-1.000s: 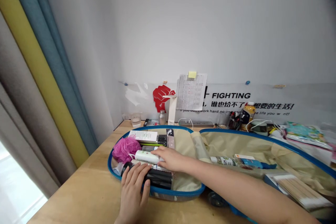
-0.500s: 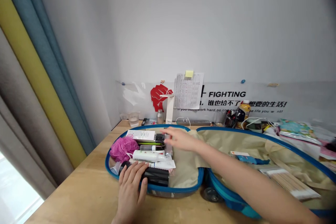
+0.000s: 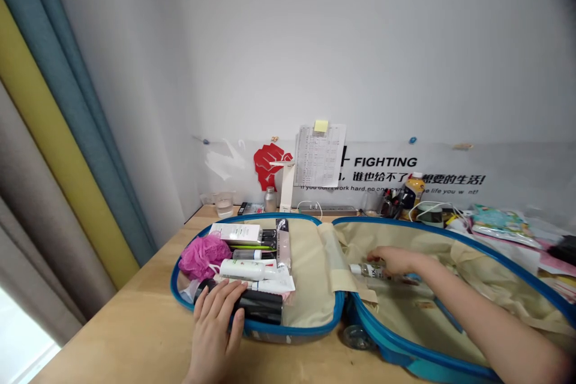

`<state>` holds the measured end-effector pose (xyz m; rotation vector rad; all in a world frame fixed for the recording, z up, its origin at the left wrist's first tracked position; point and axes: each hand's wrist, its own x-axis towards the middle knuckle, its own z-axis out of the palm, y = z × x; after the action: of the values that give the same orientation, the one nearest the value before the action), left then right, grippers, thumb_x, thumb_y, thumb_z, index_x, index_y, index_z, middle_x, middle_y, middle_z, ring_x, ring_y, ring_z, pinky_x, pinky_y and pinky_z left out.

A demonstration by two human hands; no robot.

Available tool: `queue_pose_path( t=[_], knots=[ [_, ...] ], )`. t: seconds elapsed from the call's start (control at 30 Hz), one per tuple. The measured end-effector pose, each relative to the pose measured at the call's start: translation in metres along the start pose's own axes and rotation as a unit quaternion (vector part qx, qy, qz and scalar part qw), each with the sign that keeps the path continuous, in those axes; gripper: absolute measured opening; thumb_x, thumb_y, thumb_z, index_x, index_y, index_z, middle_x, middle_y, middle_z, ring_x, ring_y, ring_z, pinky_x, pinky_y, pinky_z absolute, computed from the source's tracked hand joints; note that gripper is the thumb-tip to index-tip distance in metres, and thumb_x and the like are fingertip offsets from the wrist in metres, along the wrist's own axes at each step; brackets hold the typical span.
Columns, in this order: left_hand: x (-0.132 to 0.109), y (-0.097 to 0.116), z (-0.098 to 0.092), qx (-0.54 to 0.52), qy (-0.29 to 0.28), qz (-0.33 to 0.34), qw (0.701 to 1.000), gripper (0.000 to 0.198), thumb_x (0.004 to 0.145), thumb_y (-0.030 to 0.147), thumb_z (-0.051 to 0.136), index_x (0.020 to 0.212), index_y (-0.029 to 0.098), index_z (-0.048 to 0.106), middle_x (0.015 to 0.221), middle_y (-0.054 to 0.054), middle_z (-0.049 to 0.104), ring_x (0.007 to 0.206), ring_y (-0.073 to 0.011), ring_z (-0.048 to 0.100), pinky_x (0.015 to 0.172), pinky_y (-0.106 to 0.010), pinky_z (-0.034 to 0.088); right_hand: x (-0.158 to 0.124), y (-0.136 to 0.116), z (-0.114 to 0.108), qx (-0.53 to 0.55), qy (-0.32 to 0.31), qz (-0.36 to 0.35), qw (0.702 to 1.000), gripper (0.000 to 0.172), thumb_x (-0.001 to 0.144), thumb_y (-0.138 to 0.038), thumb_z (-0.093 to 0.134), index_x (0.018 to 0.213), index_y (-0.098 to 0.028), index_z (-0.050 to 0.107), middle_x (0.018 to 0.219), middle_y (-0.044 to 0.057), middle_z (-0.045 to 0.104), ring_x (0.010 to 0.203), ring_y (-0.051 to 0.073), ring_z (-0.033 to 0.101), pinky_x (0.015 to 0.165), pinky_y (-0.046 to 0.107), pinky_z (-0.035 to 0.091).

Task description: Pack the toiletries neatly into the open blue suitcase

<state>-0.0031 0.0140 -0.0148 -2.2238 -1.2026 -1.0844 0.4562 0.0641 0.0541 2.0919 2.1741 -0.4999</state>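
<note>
My left hand (image 3: 218,315) lies with fingers stretched over a black cylinder (image 3: 263,306) in the left half of an open blue suitcase (image 3: 310,330). Inside the right half, the fingers of my right hand (image 3: 391,261) close around a small clear bottle (image 3: 371,270) with a white cap and dark lettering; its far end is hidden. Left of the hinge lie a pink bath puff (image 3: 204,255), a white box (image 3: 236,233), a white bottle (image 3: 240,269), a white tube (image 3: 279,284) and a slim packet (image 3: 283,246).
The suitcase stands on a wooden table (image 3: 139,318), with a wheel (image 3: 357,337) by its hinge. Behind it are a glass (image 3: 224,204), a white lamp (image 3: 287,186), a power strip (image 3: 328,210), a drink bottle (image 3: 411,192) and a wipes pack (image 3: 504,225). Curtains (image 3: 67,132) hang left.
My right hand has left the slim packet in the left half and moved right to the small bottle. The cotton swab packet no longer shows; my forearm crosses that area. My left hand stays put.
</note>
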Motion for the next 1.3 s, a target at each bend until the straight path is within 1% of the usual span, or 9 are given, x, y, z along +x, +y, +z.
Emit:
queue_pose_path(
  t=[0.13, 0.33, 0.53, 0.7, 0.8, 0.9, 1.0, 1.13, 1.3],
  knots=[
    [0.0, 0.0, 0.0, 0.004, -0.002, 0.0, 1.0, 0.033, 0.091, 0.024, 0.045, 0.12, 0.025, 0.061, 0.116, -0.002, 0.07, 0.113, -0.0201, 0.059, 0.11, -0.036, 0.023, 0.01, 0.008, 0.007, -0.045, -0.081, 0.037, 0.995, 0.029, 0.089, -0.037, 0.06, 0.109, -0.016, 0.062, 0.111, 0.006, 0.064, 0.1, 0.018, 0.061, 0.09, 0.042, 0.05],
    [-0.001, 0.001, 0.0, 0.008, -0.007, -0.005, 1.0, 0.033, 0.091, 0.025, 0.046, 0.119, 0.026, 0.062, 0.116, -0.002, 0.07, 0.114, -0.0198, 0.059, 0.11, -0.035, 0.024, 0.014, 0.008, 0.012, -0.049, -0.092, 0.053, 0.993, 0.03, 0.09, -0.038, 0.059, 0.11, -0.016, 0.061, 0.109, 0.006, 0.063, 0.096, 0.017, 0.061, 0.086, 0.039, 0.051],
    [-0.001, 0.0, 0.0, 0.005, -0.002, 0.004, 1.0, 0.032, 0.091, 0.024, 0.046, 0.119, 0.024, 0.061, 0.116, -0.002, 0.07, 0.115, -0.0189, 0.058, 0.111, -0.034, 0.022, 0.007, 0.004, 0.006, -0.008, -0.028, 0.056, 0.998, 0.026, 0.088, -0.036, 0.061, 0.102, -0.015, 0.062, 0.104, 0.004, 0.063, 0.092, 0.016, 0.06, 0.084, 0.037, 0.05],
    [-0.002, 0.001, 0.0, 0.006, -0.013, -0.012, 1.0, 0.033, 0.091, 0.026, 0.045, 0.119, 0.026, 0.063, 0.116, -0.003, 0.07, 0.112, -0.0209, 0.06, 0.109, -0.038, 0.027, -0.014, 0.004, -0.03, 0.07, 0.066, 0.048, 0.994, 0.013, 0.085, -0.027, 0.061, 0.093, -0.017, 0.063, 0.095, 0.008, 0.065, 0.073, 0.012, 0.059, 0.068, 0.027, 0.048],
    [-0.002, 0.001, 0.001, 0.003, -0.014, -0.02, 1.0, 0.033, 0.091, 0.027, 0.045, 0.118, 0.026, 0.063, 0.116, -0.004, 0.07, 0.112, -0.0214, 0.06, 0.109, -0.039, 0.028, -0.026, -0.004, -0.051, 0.13, 0.107, 0.037, 0.985, 0.024, 0.089, -0.034, 0.046, 0.096, -0.018, 0.063, 0.071, 0.006, 0.062, 0.055, 0.012, 0.055, 0.056, 0.027, 0.041],
    [-0.001, 0.002, 0.0, 0.004, -0.014, -0.02, 1.0, 0.033, 0.091, 0.026, 0.045, 0.118, 0.027, 0.063, 0.115, -0.003, 0.07, 0.112, -0.0213, 0.06, 0.108, -0.038, 0.028, -0.031, -0.031, -0.061, 0.183, 0.122, -0.006, 0.975, 0.043, 0.09, -0.045, 0.035, 0.116, -0.018, 0.057, 0.062, 0.001, 0.056, 0.05, 0.013, 0.054, 0.051, 0.025, 0.04],
    [0.001, 0.003, -0.002, 0.004, -0.007, -0.012, 1.0, 0.034, 0.09, 0.025, 0.046, 0.12, 0.026, 0.062, 0.115, -0.003, 0.07, 0.112, -0.0208, 0.06, 0.108, -0.037, 0.027, -0.026, -0.079, -0.057, 0.207, 0.116, -0.079, 0.968, 0.05, 0.084, -0.049, 0.047, 0.125, -0.021, 0.053, 0.081, 0.004, 0.065, 0.058, 0.013, 0.058, 0.055, 0.025, 0.045],
    [0.002, 0.004, -0.003, 0.004, -0.003, -0.007, 1.0, 0.032, 0.091, 0.023, 0.045, 0.118, 0.026, 0.062, 0.115, -0.002, 0.07, 0.112, -0.0203, 0.06, 0.108, -0.037, 0.026, -0.01, -0.152, -0.035, 0.188, 0.102, -0.173, 0.961, 0.048, 0.08, -0.036, 0.055, 0.126, -0.024, 0.055, 0.11, 0.006, 0.067, 0.072, 0.014, 0.061, 0.068, 0.029, 0.049],
    [0.002, 0.004, -0.004, 0.009, -0.008, -0.01, 1.0, 0.034, 0.091, 0.024, 0.045, 0.12, 0.025, 0.061, 0.117, -0.003, 0.07, 0.113, -0.021, 0.059, 0.106, -0.037, 0.027, 0.021, -0.219, -0.005, 0.169, 0.103, -0.246, 0.949, 0.054, 0.079, -0.021, 0.058, 0.132, -0.02, 0.05, 0.133, 0.011, 0.056, 0.112, 0.021, 0.057, 0.097, 0.035, 0.044]
  ],
)
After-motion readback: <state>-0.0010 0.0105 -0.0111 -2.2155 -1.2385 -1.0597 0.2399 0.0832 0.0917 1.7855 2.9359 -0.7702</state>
